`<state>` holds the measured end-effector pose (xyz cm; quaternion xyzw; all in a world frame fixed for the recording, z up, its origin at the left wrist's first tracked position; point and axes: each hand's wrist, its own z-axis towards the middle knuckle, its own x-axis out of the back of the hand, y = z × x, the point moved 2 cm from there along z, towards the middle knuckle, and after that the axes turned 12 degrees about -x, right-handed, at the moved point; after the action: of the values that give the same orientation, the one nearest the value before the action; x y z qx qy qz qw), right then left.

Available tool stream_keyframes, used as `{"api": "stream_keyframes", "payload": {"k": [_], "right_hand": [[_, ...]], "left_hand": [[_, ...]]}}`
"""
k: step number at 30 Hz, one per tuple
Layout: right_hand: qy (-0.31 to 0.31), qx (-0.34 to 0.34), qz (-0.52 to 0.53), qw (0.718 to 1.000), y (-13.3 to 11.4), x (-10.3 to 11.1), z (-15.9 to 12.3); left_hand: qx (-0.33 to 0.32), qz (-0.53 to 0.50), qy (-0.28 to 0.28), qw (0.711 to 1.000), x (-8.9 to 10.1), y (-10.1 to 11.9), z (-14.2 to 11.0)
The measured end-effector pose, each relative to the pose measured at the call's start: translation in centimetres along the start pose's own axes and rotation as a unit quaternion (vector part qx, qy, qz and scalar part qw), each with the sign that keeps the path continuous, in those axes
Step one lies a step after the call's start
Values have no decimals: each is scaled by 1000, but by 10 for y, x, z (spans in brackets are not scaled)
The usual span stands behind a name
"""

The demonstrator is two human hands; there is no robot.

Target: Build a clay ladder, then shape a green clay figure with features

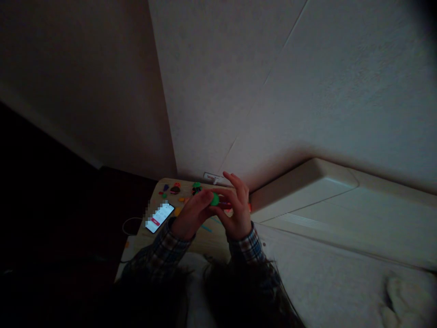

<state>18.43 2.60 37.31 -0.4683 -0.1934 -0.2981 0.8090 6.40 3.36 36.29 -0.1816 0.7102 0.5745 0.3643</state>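
Note:
A small round green piece point(215, 199), possibly modelling clay, is held above the wooden table point(213, 246). The fingers of my left hand point(191, 215) close on it from the left. My right hand point(239, 213) meets it from the other side with thumb and index finger curved together, while its other fingers stick up. Exactly where the right fingertips press is hard to make out in the dim light. Beyond the hands lie small coloured pieces: a dark round one point(175, 189), a green one point(196, 185) and an orange-yellow one point(181, 199). A thin blue stick point(206, 228) lies below my left hand.
A lit phone point(160, 218) rests at the table's left, near a white cable point(127, 223). Behind the table is a pale wall point(218, 91), with a white labelled object point(212, 176) at its foot. To the right stands a cream headboard point(307, 205) beside a bed point(307, 273).

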Motion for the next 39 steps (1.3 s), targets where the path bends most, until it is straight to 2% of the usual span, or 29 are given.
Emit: {"api": "stream_keyframes", "payload": {"k": [6, 11, 15, 25, 28, 35, 39], "right_hand": [[-17, 16, 61, 998, 1, 2, -1], [-16, 24, 66, 997, -2, 2, -3], [-7, 25, 75, 997, -3, 3, -5], [-16, 26, 73, 997, -3, 2, -6], [-7, 26, 84, 996, -4, 3, -7], [13, 18, 107, 994, -5, 8, -6], [12, 18, 114, 993, -6, 7, -7]], "left_hand": [[-3, 19, 50, 999, 12, -2, 0], [-13, 27, 27, 999, 9, -2, 0], [-22, 29, 45, 998, 9, -3, 0], [-11, -2, 18, 1000, 8, -5, 0], [-10, 6, 22, 1000, 9, -5, 0], [14, 0, -10, 1000, 5, -5, -1], [7, -1, -1, 1000, 6, -6, -2]]}}
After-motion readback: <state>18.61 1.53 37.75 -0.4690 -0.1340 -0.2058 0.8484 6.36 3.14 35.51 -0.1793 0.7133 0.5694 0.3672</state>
